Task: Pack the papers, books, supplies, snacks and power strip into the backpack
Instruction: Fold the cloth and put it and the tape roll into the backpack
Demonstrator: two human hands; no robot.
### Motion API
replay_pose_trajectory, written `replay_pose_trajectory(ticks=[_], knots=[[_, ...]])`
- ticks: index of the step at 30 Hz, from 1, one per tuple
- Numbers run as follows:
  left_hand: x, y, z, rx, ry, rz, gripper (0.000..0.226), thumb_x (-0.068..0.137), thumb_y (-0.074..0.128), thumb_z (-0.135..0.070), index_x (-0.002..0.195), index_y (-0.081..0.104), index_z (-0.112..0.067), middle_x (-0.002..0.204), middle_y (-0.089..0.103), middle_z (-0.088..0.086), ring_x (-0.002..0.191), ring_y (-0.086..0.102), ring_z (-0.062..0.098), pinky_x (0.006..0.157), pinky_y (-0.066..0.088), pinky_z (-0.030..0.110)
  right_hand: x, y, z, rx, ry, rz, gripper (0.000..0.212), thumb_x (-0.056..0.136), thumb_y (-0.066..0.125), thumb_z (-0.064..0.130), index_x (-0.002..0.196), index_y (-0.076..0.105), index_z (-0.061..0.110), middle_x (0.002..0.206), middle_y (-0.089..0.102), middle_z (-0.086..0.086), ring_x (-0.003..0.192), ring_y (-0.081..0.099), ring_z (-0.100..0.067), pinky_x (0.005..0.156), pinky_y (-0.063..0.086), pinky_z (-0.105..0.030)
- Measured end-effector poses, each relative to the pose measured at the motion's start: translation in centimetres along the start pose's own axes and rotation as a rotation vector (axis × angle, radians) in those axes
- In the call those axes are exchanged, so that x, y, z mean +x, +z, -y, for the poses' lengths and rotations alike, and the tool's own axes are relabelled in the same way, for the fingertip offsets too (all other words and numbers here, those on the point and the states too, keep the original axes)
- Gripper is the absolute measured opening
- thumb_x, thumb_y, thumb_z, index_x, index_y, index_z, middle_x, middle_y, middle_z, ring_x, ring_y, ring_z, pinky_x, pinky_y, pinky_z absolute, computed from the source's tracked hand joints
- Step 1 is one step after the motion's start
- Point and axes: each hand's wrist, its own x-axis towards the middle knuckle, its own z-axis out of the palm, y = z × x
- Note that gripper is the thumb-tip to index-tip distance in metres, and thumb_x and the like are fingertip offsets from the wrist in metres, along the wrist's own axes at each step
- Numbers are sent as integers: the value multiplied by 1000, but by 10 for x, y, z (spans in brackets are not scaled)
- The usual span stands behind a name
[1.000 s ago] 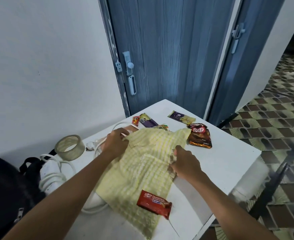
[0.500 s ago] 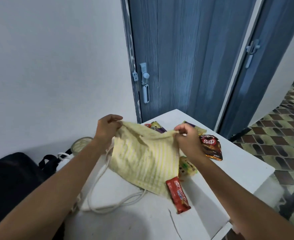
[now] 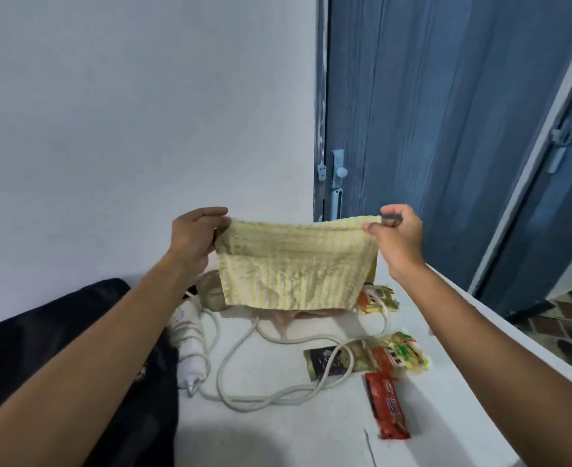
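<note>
Judged mid-step: yellow cloth lifted clear of the table, apparently for folding before packing; next move likely called for bringing the two held corners together, then carrying the cloth left to the backpack. Far left, dark backpack lay at the table's edge, mouth not made out. Just right of it, white power strip on the table, cable looped rightward among the snacks. Left hand raised, arm outstretched, pinched the cloth's top left corner. Cloth hung taut between both hands. Right hand level with it, pinched the top right corner. Red snack bar nearest, unpacked.
</note>
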Motion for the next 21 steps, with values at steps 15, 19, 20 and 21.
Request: replay_pose_trajectory(ticks=[15,19,20,21], knots=[[-31,-60,-35,-109,24,-96,17,81,62,10,84,64,-7,71,62,7,67,59,21,67,53,31,3,45,38,36,66,140,21,76,74,6,78,59,21,88,65,-5,76,63,-22,64,54,-37],[-38,-68,-40,-70,-32,-77,13,81,68,1,86,68,-11,70,66,2,63,62,19,66,54,30,2,43,49,421,286,167,29,71,74,-9,83,60,13,79,66,-9,64,63,-19,56,51,-30],[-40,-69,-41,-60,-38,-67,13,80,70,-1,88,68,-11,73,67,2,63,62,18,66,54,29,2,43,50,488,315,135,29,70,74,-10,84,60,11,78,66,-9,63,64,-19,57,53,-31],[-42,-70,-41,-61,-41,-53,15,79,71,-2,91,69,-10,76,68,3,65,62,18,68,54,29,2,43,50,538,338,103,27,71,74,-9,85,61,10,76,66,-9,62,65,-18,58,55,-31]])
